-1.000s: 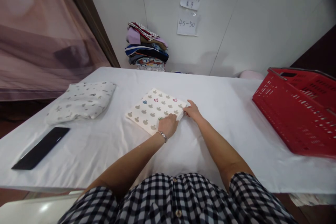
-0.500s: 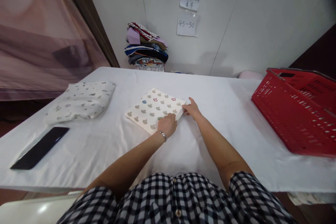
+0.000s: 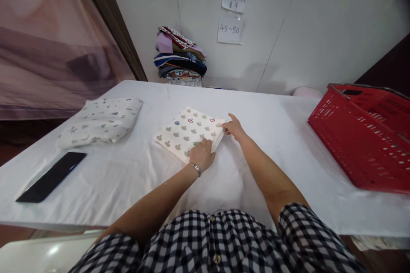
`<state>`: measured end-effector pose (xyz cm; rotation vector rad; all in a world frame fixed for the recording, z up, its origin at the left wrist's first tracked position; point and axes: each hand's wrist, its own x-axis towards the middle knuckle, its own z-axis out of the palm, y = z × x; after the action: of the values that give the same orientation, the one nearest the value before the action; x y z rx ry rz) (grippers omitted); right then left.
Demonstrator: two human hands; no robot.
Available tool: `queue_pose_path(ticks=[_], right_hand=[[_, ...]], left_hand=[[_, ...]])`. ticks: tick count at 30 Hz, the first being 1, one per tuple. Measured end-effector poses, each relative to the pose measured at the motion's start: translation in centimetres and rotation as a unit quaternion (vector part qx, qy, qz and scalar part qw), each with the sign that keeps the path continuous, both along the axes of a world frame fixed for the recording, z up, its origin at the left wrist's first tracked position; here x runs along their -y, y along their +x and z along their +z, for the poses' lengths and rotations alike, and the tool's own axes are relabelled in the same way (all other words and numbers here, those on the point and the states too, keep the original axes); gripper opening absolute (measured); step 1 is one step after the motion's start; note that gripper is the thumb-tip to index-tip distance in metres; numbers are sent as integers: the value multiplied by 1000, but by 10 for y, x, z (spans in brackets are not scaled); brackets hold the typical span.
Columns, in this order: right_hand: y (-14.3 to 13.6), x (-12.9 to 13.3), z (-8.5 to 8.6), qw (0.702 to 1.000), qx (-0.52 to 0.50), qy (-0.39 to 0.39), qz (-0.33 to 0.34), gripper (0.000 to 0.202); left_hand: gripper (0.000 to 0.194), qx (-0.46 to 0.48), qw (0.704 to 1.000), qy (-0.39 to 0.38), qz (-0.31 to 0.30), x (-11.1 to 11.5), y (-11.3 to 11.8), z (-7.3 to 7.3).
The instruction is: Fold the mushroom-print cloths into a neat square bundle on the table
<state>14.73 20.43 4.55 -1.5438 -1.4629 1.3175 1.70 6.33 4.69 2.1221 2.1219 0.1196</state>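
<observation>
A white cloth (image 3: 184, 128) printed with grey, red, blue and green mushroom-like shapes lies folded flat in front of me. At its near right corner, my left hand (image 3: 202, 153) grips the layered edge, fingers on top and thumb at the side. My right hand (image 3: 233, 127) pinches the far right corner between thumb and fingers, with its index finger raised. Several fold layers show along the right edge between my hands. Part of the near edge is hidden by my left hand.
Left on the white-covered table (image 3: 272, 149) lies another folded patterned cloth (image 3: 102, 121), with a flat black object (image 3: 53, 177) nearer me. A red plastic basket (image 3: 361, 145) stands at the right. Folded fabrics (image 3: 181, 57) are piled by the wall behind.
My left hand has slid slightly toward me and left along the edge. My right hand has lifted its corner a little, and the layers at the right edge look more spread.
</observation>
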Motion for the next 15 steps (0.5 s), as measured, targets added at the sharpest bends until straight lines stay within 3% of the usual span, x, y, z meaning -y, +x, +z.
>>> queue_pose_path(ticks=[5, 10, 13, 15], right_hand=[[-12, -8, 21, 999, -12, -18, 34, 82], [-36, -16, 43, 987, -141, 26, 76, 75], [-39, -17, 35, 972, -212, 42, 88, 70], [-31, -17, 20, 979, -188, 2, 75, 71]], left_hand=[[25, 12, 999, 1, 42, 4, -16, 13], [26, 2, 995, 59, 86, 6, -32, 32], [25, -14, 994, 78, 70, 7, -30, 31], [23, -14, 997, 57, 42, 7, -22, 22]])
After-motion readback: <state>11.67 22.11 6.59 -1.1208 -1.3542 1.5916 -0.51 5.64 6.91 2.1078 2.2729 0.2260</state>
